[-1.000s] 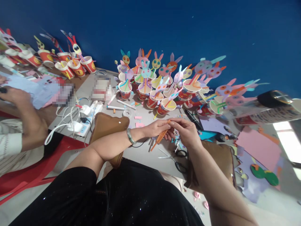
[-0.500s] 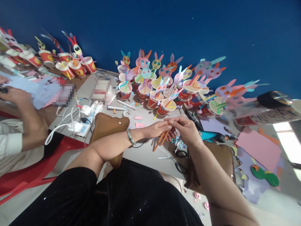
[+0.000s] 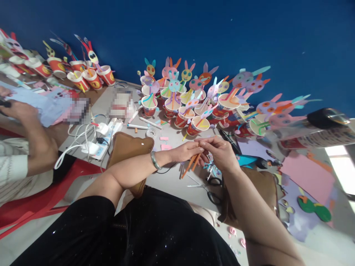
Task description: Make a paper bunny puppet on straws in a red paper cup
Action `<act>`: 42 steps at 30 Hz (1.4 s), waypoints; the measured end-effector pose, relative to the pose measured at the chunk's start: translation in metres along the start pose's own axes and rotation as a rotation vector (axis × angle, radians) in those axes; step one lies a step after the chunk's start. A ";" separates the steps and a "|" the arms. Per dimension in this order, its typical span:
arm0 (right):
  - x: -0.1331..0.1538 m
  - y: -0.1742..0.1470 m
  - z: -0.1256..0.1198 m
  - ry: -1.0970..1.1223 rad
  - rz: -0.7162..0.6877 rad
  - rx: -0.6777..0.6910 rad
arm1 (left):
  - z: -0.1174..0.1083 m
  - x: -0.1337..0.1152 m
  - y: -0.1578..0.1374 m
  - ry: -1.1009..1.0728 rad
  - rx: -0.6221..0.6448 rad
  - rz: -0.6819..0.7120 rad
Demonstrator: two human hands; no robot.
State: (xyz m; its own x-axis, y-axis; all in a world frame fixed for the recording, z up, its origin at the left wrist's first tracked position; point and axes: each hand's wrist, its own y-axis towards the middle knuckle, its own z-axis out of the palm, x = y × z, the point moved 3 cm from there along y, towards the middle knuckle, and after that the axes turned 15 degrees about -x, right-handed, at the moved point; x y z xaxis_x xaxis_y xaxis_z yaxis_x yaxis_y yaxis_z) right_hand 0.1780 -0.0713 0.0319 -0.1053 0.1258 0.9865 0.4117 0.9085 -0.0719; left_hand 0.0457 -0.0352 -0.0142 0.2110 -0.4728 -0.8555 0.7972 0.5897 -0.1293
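Observation:
Two narrow orange paper strips [image 3: 191,165] hang down and left from between my hands, above the table's front edge. My left hand [image 3: 186,151], with a green bangle [image 3: 155,161] on its wrist, is closed on their upper end. My right hand [image 3: 221,152] pinches at the same spot, its fingertips touching those of the left. Their exact fold or joint is hidden by the fingers. Just below lie scissors [image 3: 213,197] with black handles. Small blue paper cutouts [image 3: 213,168] show partly beneath my right hand.
Paper cups [image 3: 197,126] with paper rabbit figures crowd the back along the blue wall. A power strip [image 3: 107,142] with tangled cables and a brown pouch [image 3: 130,147] lie left. Pink paper [image 3: 307,173] and a spray can [image 3: 321,129] are right. A co-worker's hand [image 3: 20,111] works far left.
My hands stay joined on the orange strips, with only slight finger movement. The whole view has shifted a little.

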 end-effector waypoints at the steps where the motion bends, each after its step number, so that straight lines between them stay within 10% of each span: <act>1: 0.000 0.000 0.000 -0.001 -0.006 -0.001 | 0.000 0.000 0.000 -0.007 -0.010 -0.014; 42: -0.022 0.002 0.002 0.131 0.101 -0.069 | 0.002 -0.009 -0.003 -0.081 -0.147 -0.084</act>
State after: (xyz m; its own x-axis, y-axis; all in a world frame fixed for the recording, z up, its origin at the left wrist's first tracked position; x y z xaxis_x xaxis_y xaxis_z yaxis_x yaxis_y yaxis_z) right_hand 0.1792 -0.0717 0.0093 0.0569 0.1577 0.9858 0.4754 0.8640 -0.1657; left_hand 0.0426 -0.0338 -0.0050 0.1967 -0.5725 -0.7960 0.7239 0.6324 -0.2759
